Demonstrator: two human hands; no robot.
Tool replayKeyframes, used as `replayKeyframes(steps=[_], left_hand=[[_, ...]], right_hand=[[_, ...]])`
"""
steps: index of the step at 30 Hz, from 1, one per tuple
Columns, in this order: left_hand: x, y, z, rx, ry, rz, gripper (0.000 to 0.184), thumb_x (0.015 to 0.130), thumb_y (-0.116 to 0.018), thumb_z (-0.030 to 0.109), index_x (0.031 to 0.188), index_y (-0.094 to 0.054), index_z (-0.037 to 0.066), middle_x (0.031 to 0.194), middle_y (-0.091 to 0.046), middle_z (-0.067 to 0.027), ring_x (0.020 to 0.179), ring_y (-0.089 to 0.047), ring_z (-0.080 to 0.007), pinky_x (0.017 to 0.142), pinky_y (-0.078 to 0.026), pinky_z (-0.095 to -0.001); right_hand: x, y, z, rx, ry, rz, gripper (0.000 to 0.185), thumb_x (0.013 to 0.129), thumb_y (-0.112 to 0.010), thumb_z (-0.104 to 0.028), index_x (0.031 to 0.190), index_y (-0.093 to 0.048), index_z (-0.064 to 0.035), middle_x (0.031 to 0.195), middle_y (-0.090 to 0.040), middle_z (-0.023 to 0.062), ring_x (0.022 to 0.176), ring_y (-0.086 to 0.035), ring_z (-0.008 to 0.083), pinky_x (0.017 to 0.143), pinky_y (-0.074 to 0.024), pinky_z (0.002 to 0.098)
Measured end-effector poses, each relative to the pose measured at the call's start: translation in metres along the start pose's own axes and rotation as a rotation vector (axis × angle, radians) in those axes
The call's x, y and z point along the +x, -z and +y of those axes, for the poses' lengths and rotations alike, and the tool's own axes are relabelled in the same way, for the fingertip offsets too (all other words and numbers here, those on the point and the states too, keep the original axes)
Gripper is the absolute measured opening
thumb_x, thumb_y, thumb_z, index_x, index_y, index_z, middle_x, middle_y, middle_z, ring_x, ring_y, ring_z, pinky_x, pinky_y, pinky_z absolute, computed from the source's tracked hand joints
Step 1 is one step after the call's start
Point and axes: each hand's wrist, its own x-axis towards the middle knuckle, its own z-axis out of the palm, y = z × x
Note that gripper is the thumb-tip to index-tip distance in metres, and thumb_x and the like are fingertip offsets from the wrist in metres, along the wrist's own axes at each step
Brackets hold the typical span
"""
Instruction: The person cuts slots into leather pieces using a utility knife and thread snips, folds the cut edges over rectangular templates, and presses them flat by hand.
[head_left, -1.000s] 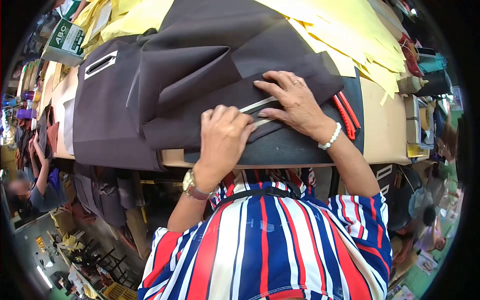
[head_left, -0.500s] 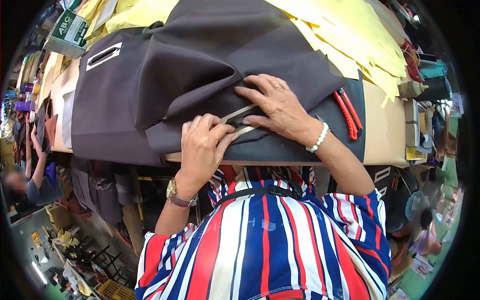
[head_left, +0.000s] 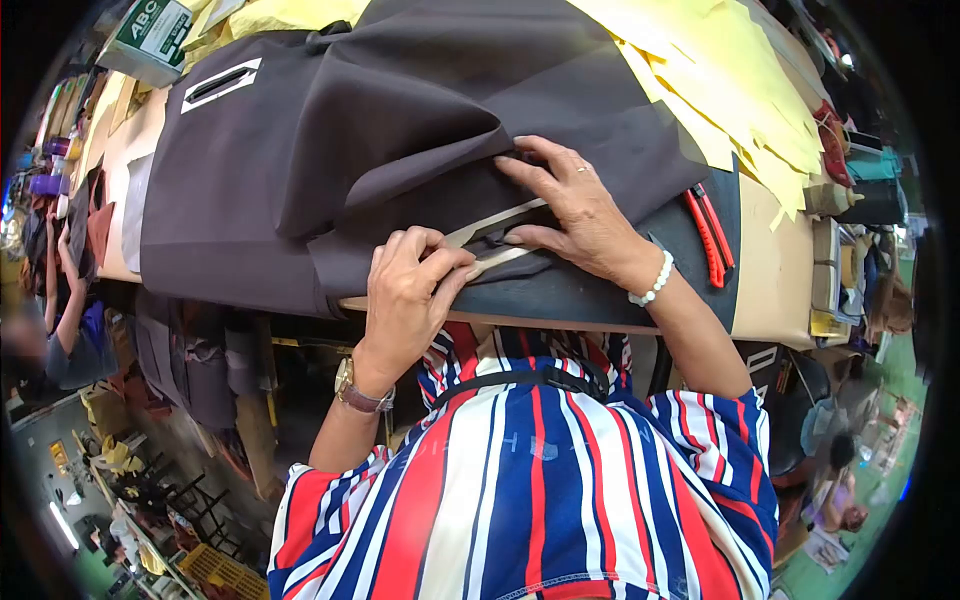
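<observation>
Dark brown-grey fabric (head_left: 400,130) lies in folds over the table edge. In front of me a slit in it shows pale strips (head_left: 497,221) along its sides. With thumb and forefinger pinched together, my left hand (head_left: 408,285) grips the near pale strip at the slit's left end. My right hand (head_left: 585,215) rests on the fabric at the slit's right end, thumb and fingers spread apart. Farther left, the same fabric has another slot with a white border (head_left: 222,84). A red box cutter (head_left: 710,235) lies to the right of my right hand.
Under the fabric is a black mat (head_left: 640,300) on the tan table (head_left: 775,290). Yellow sheets (head_left: 720,80) are heaped at the back. A green and white ABC tin (head_left: 150,40) stands back left. Another person's arms (head_left: 72,285) show at the far left.
The view has shifted slightly, so the fabric and cutter appear a little farther right. My left hand keeps its pinch, and my right hand stays spread at the slit.
</observation>
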Motion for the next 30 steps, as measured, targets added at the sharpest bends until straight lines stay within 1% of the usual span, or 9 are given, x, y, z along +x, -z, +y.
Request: replayKeyframes(steps=[1, 5, 6, 9, 14, 23, 27, 28, 30], left_hand=[[0.000, 0.000, 0.000, -0.005, 0.000, 0.003, 0.013, 0.071, -0.071, 0.010, 0.083, -0.066, 0.007, 0.082, -0.053, -0.0066, 0.079, -0.051, -0.0233, 0.070, -0.038, -0.0349], [0.000, 0.000, 0.001, -0.005, 0.001, 0.004, 0.013, 0.072, -0.070, 0.010, 0.083, -0.066, 0.006, 0.082, -0.054, -0.0069, 0.079, -0.051, -0.0235, 0.070, -0.038, -0.0351], [-0.001, 0.000, 0.001, -0.007, 0.001, 0.005, 0.012, 0.072, -0.070, 0.009, 0.083, -0.066, 0.006, 0.082, -0.054, -0.0071, 0.079, -0.051, -0.0237, 0.070, -0.038, -0.0351], [-0.001, 0.000, 0.001, -0.010, 0.003, 0.007, 0.012, 0.073, -0.069, 0.009, 0.083, -0.066, 0.006, 0.083, -0.054, -0.0074, 0.079, -0.051, -0.0242, 0.070, -0.039, -0.0351], [-0.001, 0.001, 0.000, -0.019, 0.004, -0.002, 0.012, 0.072, -0.069, 0.008, 0.083, -0.066, 0.005, 0.082, -0.054, -0.0079, 0.079, -0.051, -0.0246, 0.070, -0.039, -0.0351], [-0.001, 0.000, -0.001, -0.025, 0.003, 0.016, 0.013, 0.072, -0.070, 0.010, 0.082, -0.065, 0.005, 0.082, -0.053, -0.0082, 0.078, -0.051, -0.0252, 0.070, -0.039, -0.0359], [-0.007, 0.007, -0.005, 0.005, 0.043, 0.018, 0.018, 0.071, -0.073, 0.013, 0.083, -0.064, 0.004, 0.085, -0.055, -0.0086, 0.081, -0.054, -0.0261, 0.074, -0.041, -0.0360], [-0.008, 0.009, -0.006, 0.009, 0.051, 0.017, 0.018, 0.070, -0.073, 0.013, 0.083, -0.063, 0.004, 0.085, -0.056, -0.0086, 0.082, -0.054, -0.0261, 0.074, -0.041, -0.0360], [-0.010, 0.011, -0.007, 0.010, 0.066, 0.013, 0.019, 0.070, -0.073, 0.013, 0.083, -0.063, 0.004, 0.086, -0.056, -0.0086, 0.083, -0.055, -0.0261, 0.076, -0.041, -0.0361]], right_hand=[[0.000, 0.002, 0.000, 0.054, -0.015, -0.007, 0.064, 0.071, -0.072, -0.033, 0.127, -0.048, -0.0123, 0.132, -0.040, 0.0152, 0.121, -0.039, 0.0334, 0.100, -0.0328, 0.0435], [0.011, -0.005, -0.018, -0.035, 0.100, 0.057, 0.065, 0.072, -0.071, -0.037, 0.126, -0.048, -0.0095, 0.131, -0.039, 0.0170, 0.121, -0.039, 0.0350, 0.100, -0.0327, 0.0440], [0.015, -0.010, -0.018, -0.072, 0.095, 0.071, 0.065, 0.072, -0.071, -0.039, 0.125, -0.048, -0.0086, 0.131, -0.040, 0.0173, 0.121, -0.039, 0.0353, 0.100, -0.0326, 0.0443], [0.015, -0.016, -0.007, -0.091, 0.059, 0.042, 0.066, 0.071, -0.072, -0.039, 0.125, -0.048, -0.0086, 0.131, -0.040, 0.0174, 0.121, -0.039, 0.0352, 0.100, -0.0327, 0.0444], [0.007, -0.002, 0.000, -0.028, 0.018, -0.028, 0.068, 0.070, -0.074, -0.031, 0.128, -0.046, -0.0111, 0.133, -0.039, 0.0153, 0.123, -0.038, 0.0351, 0.102, -0.0325, 0.0428], [0.012, -0.024, -0.021, -0.184, 0.090, -0.032, 0.064, 0.073, -0.070, -0.032, 0.129, -0.046, -0.0120, 0.140, -0.032, 0.0146, 0.126, -0.034, 0.0338, 0.105, -0.0283, 0.0461], [0.006, -0.021, -0.013, -0.105, 0.040, 0.008, 0.068, 0.071, -0.072, -0.034, 0.130, -0.044, -0.0122, 0.140, -0.032, 0.0150, 0.127, -0.032, 0.0346, 0.105, -0.0277, 0.0463], [0.004, -0.019, -0.011, -0.067, 0.027, 0.011, 0.069, 0.072, -0.072, -0.033, 0.131, -0.043, -0.0126, 0.140, -0.031, 0.0156, 0.127, -0.032, 0.0354, 0.104, -0.0282, 0.0481], [0.005, -0.020, -0.011, -0.074, 0.024, 0.014, 0.071, 0.072, -0.071, -0.037, 0.132, -0.042, -0.0128, 0.141, -0.029, 0.0162, 0.128, -0.030, 0.0365, 0.104, -0.0270, 0.0521]])
